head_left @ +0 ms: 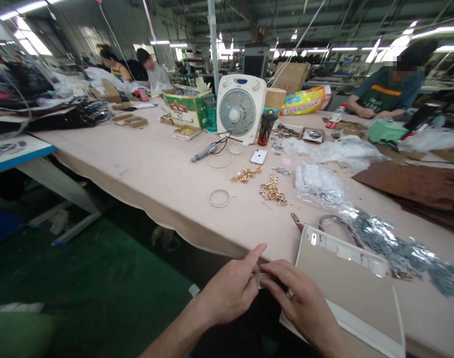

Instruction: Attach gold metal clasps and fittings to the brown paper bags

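Observation:
My left hand (232, 286) and my right hand (305, 296) meet in front of the table's near edge. Between their fingertips is a small pale strip (263, 280), pinched from both sides. The left index finger points out past it, while the other left fingers are curled. Close to my right hand lies a flat beige bag panel (355, 278) with white edges, overhanging the table edge. Behind it, a brown strap (340, 221) curves over the table. Farther in are a coil of thin pale tape (219, 198) and piles of gold metal clasps (272, 191).
A white fan (242, 107) stands midway back, with a grey handheld tool (203, 153) and a phone (259, 157) before it. Plastic-wrapped grey parts (394, 243) and brown sheets (416, 191) lie right. Across the table a person (389, 94) works.

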The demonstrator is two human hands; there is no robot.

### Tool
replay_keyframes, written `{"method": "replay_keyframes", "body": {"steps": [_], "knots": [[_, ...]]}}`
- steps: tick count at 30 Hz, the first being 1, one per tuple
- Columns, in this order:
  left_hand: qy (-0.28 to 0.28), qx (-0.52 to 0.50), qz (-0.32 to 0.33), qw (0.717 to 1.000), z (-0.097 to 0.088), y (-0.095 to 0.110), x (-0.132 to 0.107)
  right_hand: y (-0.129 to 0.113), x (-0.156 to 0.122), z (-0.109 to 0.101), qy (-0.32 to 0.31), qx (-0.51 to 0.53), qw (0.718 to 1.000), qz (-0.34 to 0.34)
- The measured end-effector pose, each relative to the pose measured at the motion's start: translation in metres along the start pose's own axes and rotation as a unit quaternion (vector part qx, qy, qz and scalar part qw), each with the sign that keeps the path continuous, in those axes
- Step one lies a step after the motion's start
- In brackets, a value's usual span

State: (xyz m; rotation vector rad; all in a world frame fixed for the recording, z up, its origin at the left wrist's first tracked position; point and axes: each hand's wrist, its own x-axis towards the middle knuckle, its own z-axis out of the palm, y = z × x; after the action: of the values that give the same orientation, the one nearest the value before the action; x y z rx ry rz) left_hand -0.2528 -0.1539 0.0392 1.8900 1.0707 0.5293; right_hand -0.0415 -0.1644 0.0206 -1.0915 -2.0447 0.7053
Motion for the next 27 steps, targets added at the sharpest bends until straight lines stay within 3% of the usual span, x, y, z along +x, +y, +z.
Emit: {"method": "replay_keyframes", "body": {"steps": [3, 9, 15, 27], "knots": [[-0.010, 0.011, -0.005, 1.000, 0.002, 0.002, 0.000, 0.002, -0.004, 0.002, -0.017, 0.003, 1.000, 0.015], [0.005, -0.055, 0.003, 0.998, 0.004, 0.009, 0.004, 0.004, -0.010, 0.002, 0.007, 0.006, 0.999, 0.048], [-0.001, 0.004, 0.005, 1.000, -0.001, 0.009, 0.008, 0.002, -0.012, -0.001, 0.018, 0.040, 0.997, 0.065], [0.015, -0.046, -0.014, 0.999, -0.004, 0.011, 0.008, -0.003, -0.010, 0.000, 0.016, 0.106, 0.989, 0.097]]}}
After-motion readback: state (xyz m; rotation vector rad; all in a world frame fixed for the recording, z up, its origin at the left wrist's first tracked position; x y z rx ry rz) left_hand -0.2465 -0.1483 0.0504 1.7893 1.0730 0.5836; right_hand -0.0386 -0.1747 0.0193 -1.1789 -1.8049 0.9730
